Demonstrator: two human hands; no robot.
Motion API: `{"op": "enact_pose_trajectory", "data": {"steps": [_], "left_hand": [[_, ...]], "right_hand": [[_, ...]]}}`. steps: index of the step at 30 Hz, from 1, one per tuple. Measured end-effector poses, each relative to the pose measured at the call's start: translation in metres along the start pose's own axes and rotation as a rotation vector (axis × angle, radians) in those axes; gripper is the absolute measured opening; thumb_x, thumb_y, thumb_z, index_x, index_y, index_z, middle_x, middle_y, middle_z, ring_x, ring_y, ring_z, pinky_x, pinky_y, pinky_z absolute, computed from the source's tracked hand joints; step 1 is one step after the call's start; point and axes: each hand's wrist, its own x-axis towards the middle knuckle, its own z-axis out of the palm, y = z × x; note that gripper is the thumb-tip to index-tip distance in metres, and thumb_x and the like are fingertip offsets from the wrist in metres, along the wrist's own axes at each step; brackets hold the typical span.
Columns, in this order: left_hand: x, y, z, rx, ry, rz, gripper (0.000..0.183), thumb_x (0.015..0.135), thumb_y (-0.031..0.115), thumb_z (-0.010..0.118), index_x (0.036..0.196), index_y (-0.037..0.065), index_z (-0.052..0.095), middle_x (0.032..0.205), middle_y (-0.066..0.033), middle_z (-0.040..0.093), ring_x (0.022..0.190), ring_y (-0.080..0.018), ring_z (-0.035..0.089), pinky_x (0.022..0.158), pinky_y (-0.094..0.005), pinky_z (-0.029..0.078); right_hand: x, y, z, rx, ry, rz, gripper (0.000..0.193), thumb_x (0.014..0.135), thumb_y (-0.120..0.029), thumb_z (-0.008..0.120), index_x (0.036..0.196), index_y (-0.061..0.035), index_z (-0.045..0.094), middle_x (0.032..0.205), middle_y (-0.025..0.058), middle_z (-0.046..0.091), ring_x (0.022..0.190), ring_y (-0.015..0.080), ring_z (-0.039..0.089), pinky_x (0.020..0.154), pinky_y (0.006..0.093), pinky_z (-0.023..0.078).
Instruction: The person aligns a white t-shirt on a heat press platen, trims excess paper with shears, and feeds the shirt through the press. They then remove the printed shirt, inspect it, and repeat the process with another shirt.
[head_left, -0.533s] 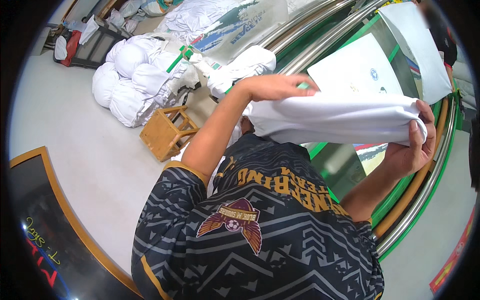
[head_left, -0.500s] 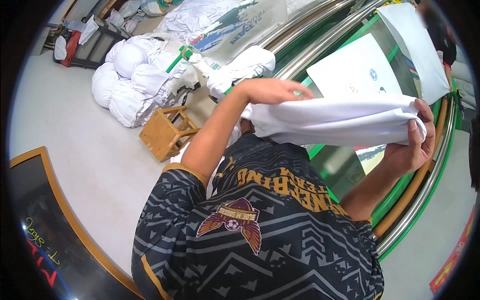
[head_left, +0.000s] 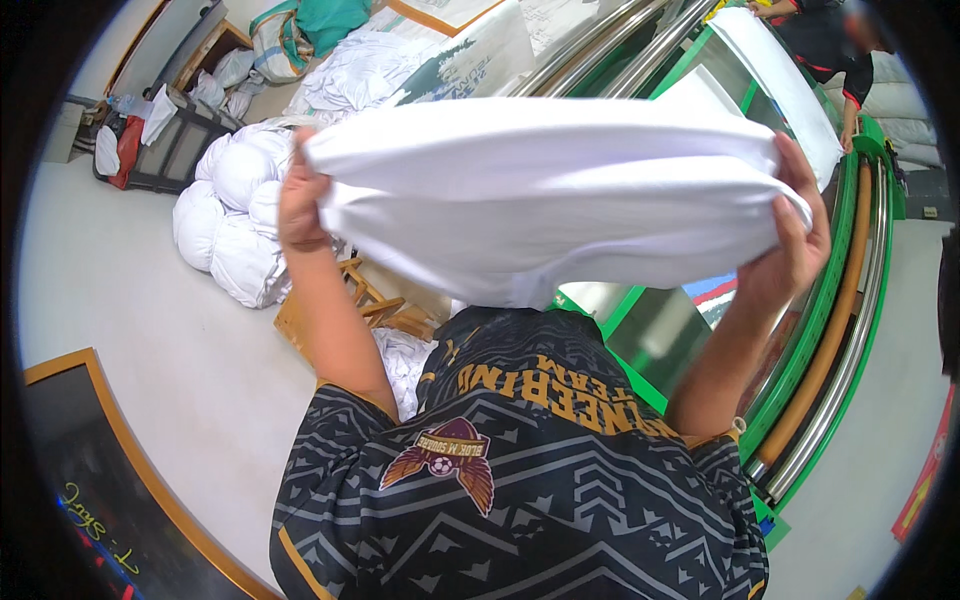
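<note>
Left hand (head_left: 303, 205) grips one end of white cloth (head_left: 550, 200), right hand (head_left: 800, 225) grips the other; cloth spans between them, held up in front of black patterned shirt (head_left: 560, 500), lower edge sagging. Wooden stool (head_left: 288, 325) partly behind left forearm. White bundles (head_left: 235, 215) piled on floor (head_left: 130, 290), upper left; dark crate (head_left: 180, 155) beyond. Green machine (head_left: 838, 255) with rollers on right. Co-worker (head_left: 815, 45) in black, upper right, beside white sheet (head_left: 775, 80). Wood-framed board (head_left: 90, 480) lower left.
</note>
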Motion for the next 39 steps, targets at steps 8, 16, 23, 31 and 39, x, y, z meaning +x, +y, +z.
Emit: {"op": "enact_pose_trajectory", "data": {"steps": [8,16,23,31,39], "left_hand": [[0.039,0.087,0.117,0.306,-0.053,0.013,0.053,0.105,0.005,0.074,0.153,0.004,0.053,0.123,-0.0146,0.078,0.106,-0.0211,0.079,0.098,-0.0363,0.066],[0.039,-0.008,0.149,0.537,-0.011,-0.306,0.058,0.094,-0.004,0.087,0.147,0.005,0.064,0.102,-0.006,0.082,0.088,-0.008,0.073,0.077,-0.0238,0.056],[0.045,-0.077,0.188,0.795,-0.199,-0.177,0.037,0.092,-0.004,0.088,0.125,0.002,0.073,0.1,-0.0049,0.082,0.089,-0.0092,0.074,0.08,-0.0246,0.058],[0.047,-0.117,0.211,0.344,-0.033,-0.503,0.029,0.108,0.007,0.066,0.137,0.006,0.07,0.081,0.0072,0.061,0.068,-0.0033,0.052,0.063,-0.0231,0.04],[0.038,-0.13,0.221,0.426,-0.191,-0.516,0.048,0.111,0.003,0.053,0.158,0.007,0.056,0.08,0.0078,0.054,0.07,-0.0018,0.043,0.064,-0.0235,0.032]], "right_hand": [[0.004,0.086,0.06,-0.215,0.033,0.402,0.018,0.103,-0.014,0.082,0.116,-0.0009,0.082,0.141,0.0175,0.077,0.133,0.0275,0.071,0.119,0.0445,0.051],[-0.08,0.119,0.11,-0.052,-0.399,0.593,0.05,0.104,-0.005,0.079,0.151,-0.0035,0.062,0.15,0.0126,0.064,0.132,0.0248,0.069,0.109,0.0381,0.058],[-0.092,0.102,0.145,0.106,-0.421,0.58,0.044,0.096,-0.013,0.091,0.133,-0.0021,0.069,0.128,0.0123,0.077,0.112,0.0188,0.077,0.097,0.0359,0.063],[-0.091,0.103,0.132,-0.35,-0.167,0.324,0.029,0.088,-0.02,0.096,0.106,-0.0072,0.078,0.116,0.0109,0.063,0.109,0.0289,0.068,0.092,0.042,0.057],[-0.101,0.123,0.124,-0.285,-0.178,0.411,0.018,0.094,-0.02,0.091,0.101,-0.0053,0.084,0.116,0.0091,0.064,0.11,0.0269,0.067,0.095,0.0391,0.054]]}}
